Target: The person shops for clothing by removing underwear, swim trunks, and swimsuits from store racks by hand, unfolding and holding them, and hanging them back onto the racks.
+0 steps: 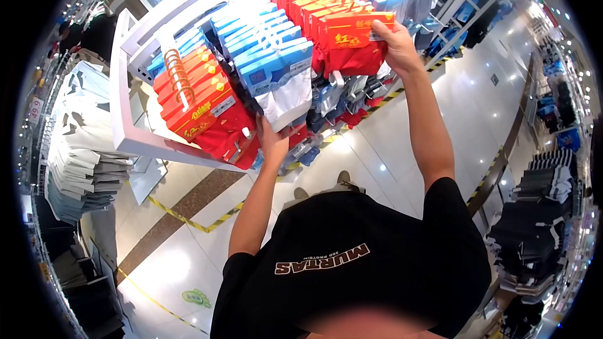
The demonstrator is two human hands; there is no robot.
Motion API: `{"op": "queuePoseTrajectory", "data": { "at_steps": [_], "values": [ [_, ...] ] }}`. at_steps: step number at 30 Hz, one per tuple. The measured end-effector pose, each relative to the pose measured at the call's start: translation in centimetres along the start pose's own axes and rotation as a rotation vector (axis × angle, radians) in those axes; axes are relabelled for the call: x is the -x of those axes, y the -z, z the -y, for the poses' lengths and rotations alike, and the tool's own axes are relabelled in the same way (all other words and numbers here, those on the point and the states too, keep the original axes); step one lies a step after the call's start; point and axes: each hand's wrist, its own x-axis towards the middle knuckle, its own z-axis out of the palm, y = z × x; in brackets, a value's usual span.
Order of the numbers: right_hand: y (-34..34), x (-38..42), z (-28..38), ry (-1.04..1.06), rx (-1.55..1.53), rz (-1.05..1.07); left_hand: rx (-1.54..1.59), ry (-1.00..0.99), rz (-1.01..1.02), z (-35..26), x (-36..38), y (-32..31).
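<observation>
My right hand [399, 49] grips the right edge of the front red header card [352, 30], its thumb on the face and its fingers behind. Below that card hangs red folded fabric [356, 61], part of a row on orange hooks. My left hand [272, 142] reaches in low between a white garment [284, 102] under blue header cards [276, 69] and the red garments [229, 135] at the left. Its fingers are mostly hidden among the fabric, so their grip does not show. Orange ring hooks [179, 81] top the left red row.
A white rack frame [119, 107] surrounds the hanging rows. Pale folded garments [81, 157] hang at the far left. Dark clothes [531, 232] line the right side. Yellow-black tape [207, 226] marks the tiled floor. More grey garments [342, 94] hang lower on the rack.
</observation>
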Motion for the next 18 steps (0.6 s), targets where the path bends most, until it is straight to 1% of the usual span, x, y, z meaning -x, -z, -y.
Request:
{"op": "queuePoseTrajectory", "data": {
  "at_steps": [2, 3, 4, 6, 9, 10, 11, 12, 14, 15, 16, 17, 18],
  "values": [
    [-1.1, -1.2, -0.6, -0.029, 0.069, 0.066, 0.006, -0.035, 0.075, 3.5, -1.6, -0.8],
    [0.7, -0.4, -0.6, -0.041, 0.088, 0.034, -0.084, 0.005, 0.101, 2.2, 0.1, -1.1],
    [1.1, -0.9, -1.0, -0.020, 0.132, 0.026, -0.155, 0.019, 0.095, 1.8, -0.1, -1.1],
    [2.0, -1.4, -0.7, -0.002, 0.198, -0.004, -0.275, -0.086, -0.052, 0.5, -0.1, -3.2],
    [3.0, -1.6, -1.5, 0.040, 0.157, -0.023, -0.232, 0.057, 0.009, -1.0, -0.2, -3.5],
    [2.9, -1.2, -1.9, 0.047, 0.136, -0.048, -0.252, 0.048, -0.012, -1.0, 0.0, -3.2],
    [3.0, -0.7, -2.4, 0.095, 0.208, -0.045, -0.273, 0.069, -0.022, -0.2, 0.0, -3.3],
    [3.5, -0.7, -2.7, 0.170, 0.257, -0.054, -0.280, 0.084, -0.040, -0.9, -0.9, -3.5],
    [4.5, -0.3, -4.0, 0.284, 0.352, -0.082, -0.306, 0.154, 0.016, -2.2, -0.8, -3.4],
    [5.2, 0.5, -3.7, 0.312, 0.529, -0.116, -0.320, 0.188, 0.045, -3.9, -1.0, -3.0],
    [5.6, 1.5, -3.8, 0.348, 0.528, -0.128, -0.391, 0.212, 0.081, -6.4, -1.1, -2.4],
    [5.9, 2.5, -3.8, 0.388, 0.525, -0.141, -0.464, 0.233, 0.114, -7.6, -1.2, -2.2],
    [6.6, 3.4, -3.9, 0.365, 0.551, -0.148, -0.476, 0.234, 0.103, -7.4, -1.1, -2.4]
  ]
}}
